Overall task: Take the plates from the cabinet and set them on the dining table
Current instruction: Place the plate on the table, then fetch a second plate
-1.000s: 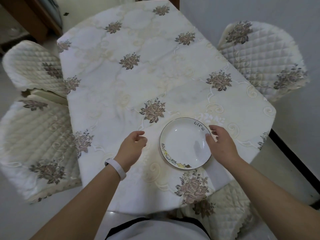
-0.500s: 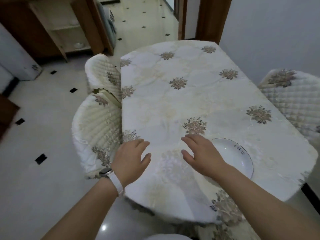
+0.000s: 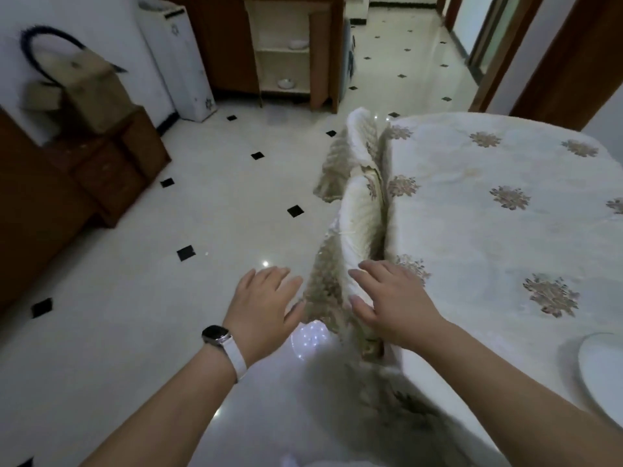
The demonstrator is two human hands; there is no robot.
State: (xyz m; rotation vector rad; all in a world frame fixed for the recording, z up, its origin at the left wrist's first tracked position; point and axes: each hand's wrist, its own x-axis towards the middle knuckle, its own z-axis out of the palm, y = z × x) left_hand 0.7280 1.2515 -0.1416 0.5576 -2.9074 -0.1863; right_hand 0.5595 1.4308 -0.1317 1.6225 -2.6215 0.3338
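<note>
Since a second ago both hands have left the plate (image 3: 603, 372), which sits on the tabletop (image 3: 488, 230) at far right; left hand (image 3: 263, 308) and right hand (image 3: 391, 305) hang open, empty, facing the cabinet (image 3: 286, 48) for the next plate

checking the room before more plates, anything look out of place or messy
Nothing stands out. One plate lies flat on the table, chairs are tucked in, and both hands are empty.

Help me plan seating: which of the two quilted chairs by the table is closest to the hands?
The nearer quilted chair, tucked at the table's edge right in front of the right hand; the other chair stands beyond it, toward the cabinet.
</note>
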